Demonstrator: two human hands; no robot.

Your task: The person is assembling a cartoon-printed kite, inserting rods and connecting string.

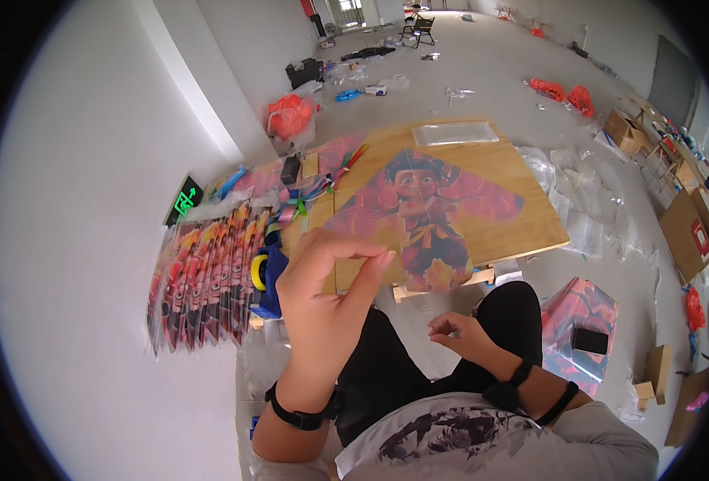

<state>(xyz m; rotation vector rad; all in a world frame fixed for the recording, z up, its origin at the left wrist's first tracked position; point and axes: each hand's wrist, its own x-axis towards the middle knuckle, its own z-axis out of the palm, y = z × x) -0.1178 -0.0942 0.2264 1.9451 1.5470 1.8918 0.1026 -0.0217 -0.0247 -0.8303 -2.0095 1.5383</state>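
- Left hand (330,297) raised over the lap, thumb and forefinger pinched shut on the near edge of one kite (419,220).
- Kite spread flat in the air above the wooden table (531,216), printed face up, far tip reaching toward the clear bag (455,132) at the table's far end.
- Right hand (459,330) low by the knee, fingers curled closed; likely pinching a thin line, though too fine to tell for sure.
- Risk, judged: thin film held at one edge only, so a tug or a draught could crease or tear the kite at the pinch.
- Risk, judged: a line between the hands, if there, could snag on the watch (302,417) or tangle with the ribbon tails (322,188) lying on the table.
- Risk, judged: a slip from the pinch could drop the kite onto the cluttered left side of the table.
- Count: one kite in hand; one stack of packed kites (202,280) fanned out at left, roughly eight, overlap hiding an exact number.
- Count: one table, one clear bag on it, one yellow-and-blue reel (265,276) just beside the stack.
- Count: two hands, one wristband on each.
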